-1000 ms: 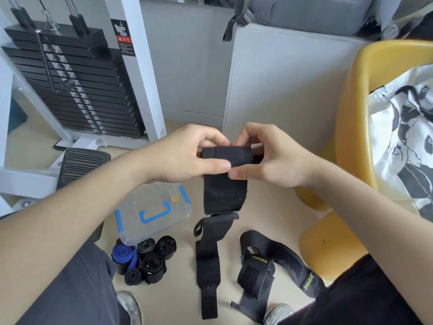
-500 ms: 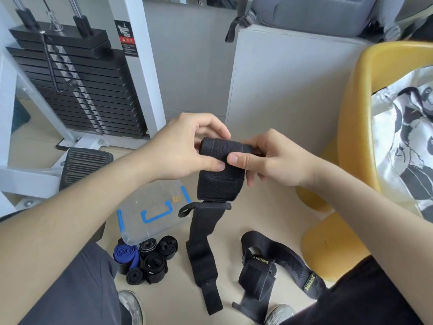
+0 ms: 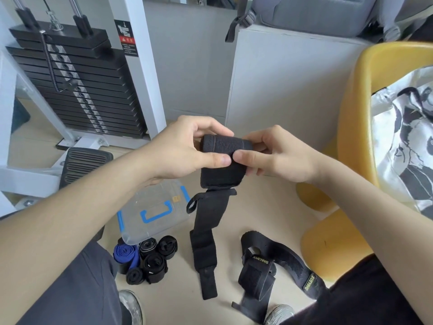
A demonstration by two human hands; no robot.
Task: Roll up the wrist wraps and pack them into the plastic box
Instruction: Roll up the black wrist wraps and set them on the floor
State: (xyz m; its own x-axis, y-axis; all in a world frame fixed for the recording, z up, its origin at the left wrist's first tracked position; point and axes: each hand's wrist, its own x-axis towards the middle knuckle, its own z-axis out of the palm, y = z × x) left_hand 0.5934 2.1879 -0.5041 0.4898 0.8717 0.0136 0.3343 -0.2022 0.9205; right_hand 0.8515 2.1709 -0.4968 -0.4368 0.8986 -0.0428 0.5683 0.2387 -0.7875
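Black wrist wrap point(image 3: 222, 165), part-rolled: left hand point(image 3: 187, 148) and right hand point(image 3: 276, 156) pinch the roll above the lidded plastic box point(image 3: 152, 214). Rolling step; next, wind in the hanging tail.

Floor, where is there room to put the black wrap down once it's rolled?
Bare floor lies between the loose wrap and the yellow chair, and between the wrap's hanging tail and that loose wrap. It is crowded by the plastic box, where the rolled wraps huddle.

The roll of the wrist wrap point(image 3: 225, 150) has grown thicker, and its hanging tail end has risen nearer the plastic box point(image 3: 140, 227).
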